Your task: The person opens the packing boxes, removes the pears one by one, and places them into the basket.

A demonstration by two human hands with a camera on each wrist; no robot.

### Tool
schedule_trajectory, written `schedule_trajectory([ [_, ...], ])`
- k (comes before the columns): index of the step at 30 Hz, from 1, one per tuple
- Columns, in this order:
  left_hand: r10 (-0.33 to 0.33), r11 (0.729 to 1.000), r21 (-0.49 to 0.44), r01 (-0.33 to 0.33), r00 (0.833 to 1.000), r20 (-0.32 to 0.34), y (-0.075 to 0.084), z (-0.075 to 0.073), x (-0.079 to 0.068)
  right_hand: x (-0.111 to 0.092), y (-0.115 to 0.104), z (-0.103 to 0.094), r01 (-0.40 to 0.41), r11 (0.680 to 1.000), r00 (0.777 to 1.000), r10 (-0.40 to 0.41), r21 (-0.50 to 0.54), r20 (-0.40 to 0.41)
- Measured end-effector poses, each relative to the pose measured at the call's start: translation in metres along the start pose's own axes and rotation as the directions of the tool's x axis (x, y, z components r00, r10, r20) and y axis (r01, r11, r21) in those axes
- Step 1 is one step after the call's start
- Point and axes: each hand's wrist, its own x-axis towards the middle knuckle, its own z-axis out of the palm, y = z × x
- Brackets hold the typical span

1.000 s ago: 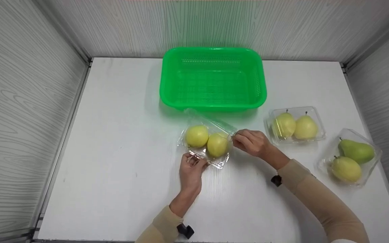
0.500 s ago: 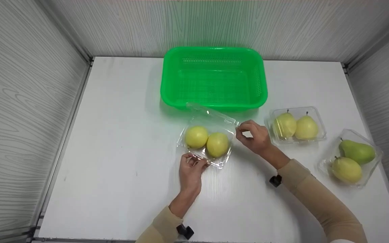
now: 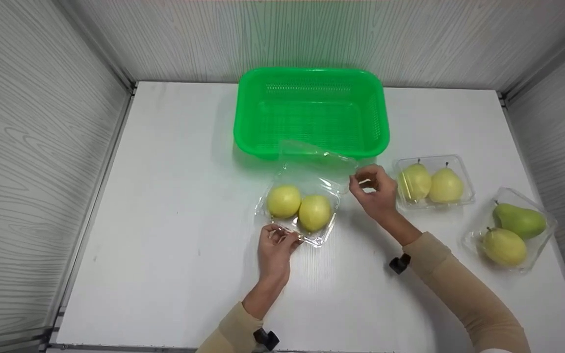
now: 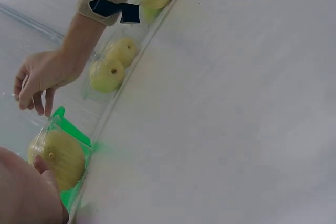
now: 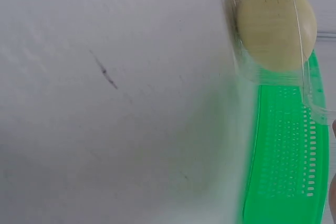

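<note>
A clear plastic clamshell box lies mid-table with two yellow pears in its tray. Its lid is lifted up and back toward the green basket. My left hand pinches the tray's near edge. My right hand is at the lid's right corner with thumb and fingers curled on it. In the left wrist view one pear sits by my left hand, with my right hand above. The right wrist view shows a pear in clear plastic and the basket rim.
Two more shut clamshells lie on the right: one with two yellow pears, one near the table's right edge with a green pear and a yellow one. Grey panels wall in the white table on three sides.
My right hand has moved up and to the right, swinging the lid from nearly shut over the pears to raised toward the basket. My left hand has stayed on the tray's edge.
</note>
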Motion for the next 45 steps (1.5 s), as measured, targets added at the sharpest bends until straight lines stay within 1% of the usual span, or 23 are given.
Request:
schedule_trajectory([
  [6, -0.002, 1.000, -0.022, 0.002, 1.000, 0.017, 0.002, -0.003, -0.002, -0.002, 0.000, -0.003, -0.133, 0.991, 0.991, 0.134, 0.027, -0.031],
  [9, -0.007, 1.000, -0.016, 0.007, 1.000, 0.021, 0.003, -0.003, -0.003, -0.002, 0.001, -0.004, -0.176, 0.983, 0.984, 0.178, 0.051, -0.034],
  [16, -0.014, 1.000, -0.008, 0.015, 1.000, 0.028, 0.004, -0.005, -0.002, -0.004, 0.006, -0.005, -0.236, 0.962, 0.969, 0.243, 0.141, -0.034],
  [20, -0.013, 1.000, -0.009, 0.014, 0.999, 0.034, 0.003, -0.006, -0.002, -0.004, 0.004, -0.006, -0.255, 0.955, 0.964, 0.263, 0.151, -0.032],
  [22, -0.013, 1.000, -0.009, 0.014, 0.999, 0.038, 0.003, -0.007, -0.002, -0.004, 0.003, -0.006, -0.256, 0.957, 0.964, 0.263, 0.138, -0.032],
  [28, -0.015, 1.000, -0.016, 0.015, 0.999, 0.039, 0.003, -0.007, -0.002, -0.003, -0.005, -0.007, -0.224, 0.972, 0.974, 0.226, 0.065, -0.016],
  [33, -0.015, 1.000, -0.019, 0.016, 0.999, 0.045, 0.002, -0.007, -0.002, 0.001, -0.012, -0.010, -0.179, 0.982, 0.984, 0.178, 0.052, 0.020],
  [40, -0.005, 1.000, 0.010, 0.004, 0.998, 0.067, 0.003, -0.010, -0.004, 0.011, -0.026, -0.015, -0.042, 0.998, 0.998, 0.045, -0.055, 0.048],
  [43, -0.010, 1.000, 0.006, 0.010, 0.998, 0.069, 0.003, -0.011, -0.004, 0.016, -0.033, -0.018, 0.032, 0.996, 0.997, -0.025, -0.082, 0.077],
  [45, -0.015, 1.000, -0.002, 0.016, 0.997, 0.070, 0.003, -0.011, -0.004, 0.019, -0.039, -0.020, 0.087, 0.991, 0.991, -0.076, -0.098, 0.115],
])
